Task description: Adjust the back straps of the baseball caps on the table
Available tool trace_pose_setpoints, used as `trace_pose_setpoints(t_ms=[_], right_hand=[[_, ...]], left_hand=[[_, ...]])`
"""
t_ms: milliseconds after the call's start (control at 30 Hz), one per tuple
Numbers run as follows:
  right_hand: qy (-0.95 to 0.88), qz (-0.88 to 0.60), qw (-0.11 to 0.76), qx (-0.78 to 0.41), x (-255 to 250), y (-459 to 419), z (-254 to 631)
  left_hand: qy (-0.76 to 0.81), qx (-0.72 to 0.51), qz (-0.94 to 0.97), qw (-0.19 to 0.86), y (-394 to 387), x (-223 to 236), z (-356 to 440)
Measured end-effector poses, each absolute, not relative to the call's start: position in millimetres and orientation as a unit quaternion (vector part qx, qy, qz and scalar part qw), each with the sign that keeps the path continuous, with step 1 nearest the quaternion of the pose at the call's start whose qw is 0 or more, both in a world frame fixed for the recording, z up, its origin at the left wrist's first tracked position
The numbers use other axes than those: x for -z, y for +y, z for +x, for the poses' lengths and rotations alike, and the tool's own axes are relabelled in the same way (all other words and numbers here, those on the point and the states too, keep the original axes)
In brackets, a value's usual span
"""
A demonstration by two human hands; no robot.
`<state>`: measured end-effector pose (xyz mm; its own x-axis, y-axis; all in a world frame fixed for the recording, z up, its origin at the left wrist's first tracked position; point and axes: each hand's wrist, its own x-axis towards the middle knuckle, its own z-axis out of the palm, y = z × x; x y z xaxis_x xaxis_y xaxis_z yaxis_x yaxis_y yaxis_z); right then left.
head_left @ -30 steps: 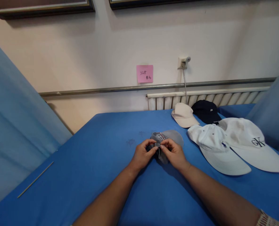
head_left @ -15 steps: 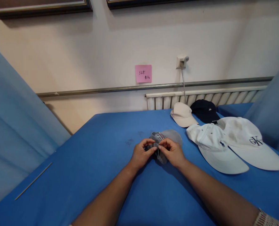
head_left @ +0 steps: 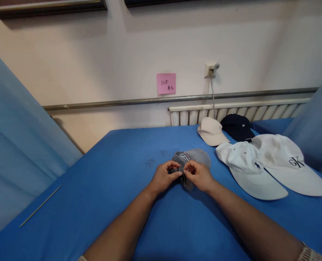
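Note:
A grey cap (head_left: pixel 199 156) with white lettering lies on the blue-covered table (head_left: pixel 106 170), its brim pointing away to the right. Thumb and fingers of my left hand (head_left: pixel 163 177) pinch the cap's near edge, where a dark strap seems to be. Close beside it, my right hand (head_left: pixel 200 176) pinches the same edge, the fingertips of both hands almost meeting. What exactly lies between the fingertips is too small to make out. The underside of the cap is hidden by my hands.
On the right rest a white cap with a small logo (head_left: pixel 244 157), a larger white cap (head_left: pixel 282 150), a beige cap (head_left: pixel 210 128) and a navy cap (head_left: pixel 235 125). A thin stick (head_left: pixel 41 206) lies at the left edge. Behind stand a radiator (head_left: pixel 242 110) and a metal rail (head_left: pixel 128 103).
My hands stay at the cap's near edge with the fingertips shifting only slightly. More of the cap's lettering shows. The view has moved a little; the other caps have not moved.

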<state>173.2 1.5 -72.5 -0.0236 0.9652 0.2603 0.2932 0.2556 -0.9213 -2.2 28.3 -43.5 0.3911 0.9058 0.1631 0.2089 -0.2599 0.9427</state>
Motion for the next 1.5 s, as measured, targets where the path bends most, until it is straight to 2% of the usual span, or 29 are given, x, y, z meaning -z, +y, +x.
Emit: trace_pose_setpoints(t_ms=[200, 367, 600, 667, 833, 1067, 1200, 1333, 1500], right_hand=[[-0.621, -0.486, 0.496, -0.363, 71.9, 0.3, 173.2], [-0.693, -0.447, 0.476, -0.306, 65.2, -6.3, 172.9], [-0.716, -0.423, 0.462, -0.309, 64.6, -4.3, 176.3], [-0.719, -0.434, 0.459, -0.289, 66.7, -3.3, 176.0], [-0.714, -0.475, 0.448, -0.251, 69.6, -4.4, 172.6], [-0.722, -0.496, 0.432, -0.214, 70.2, -6.8, 169.4], [-0.736, -0.484, 0.429, -0.198, 69.1, -7.7, 168.8], [-0.728, -0.49, 0.441, -0.19, 67.3, -9.3, 166.7], [-0.711, -0.497, 0.459, -0.195, 66.8, -10.4, 164.1]], left_hand=[[0.39, -0.402, 0.684, 0.468, 27.5, 43.8, 0.2], [0.374, -0.404, 0.686, 0.475, 26.7, 44.8, 0.3], [0.354, -0.363, 0.66, 0.554, 27.0, 39.9, -3.4], [0.362, -0.346, 0.707, 0.499, 27.3, 37.9, -5.3], [0.369, -0.303, 0.836, 0.27, 25.5, 30.9, -8.6], [0.382, -0.196, 0.897, 0.104, 19.3, 26.8, -5.4], [0.41, -0.197, 0.889, 0.053, 15.1, 28.0, -2.2], [0.47, -0.265, 0.834, 0.116, 16.1, 31.7, -0.1], [0.522, -0.395, 0.653, 0.381, 29.6, 47.3, 1.6]])
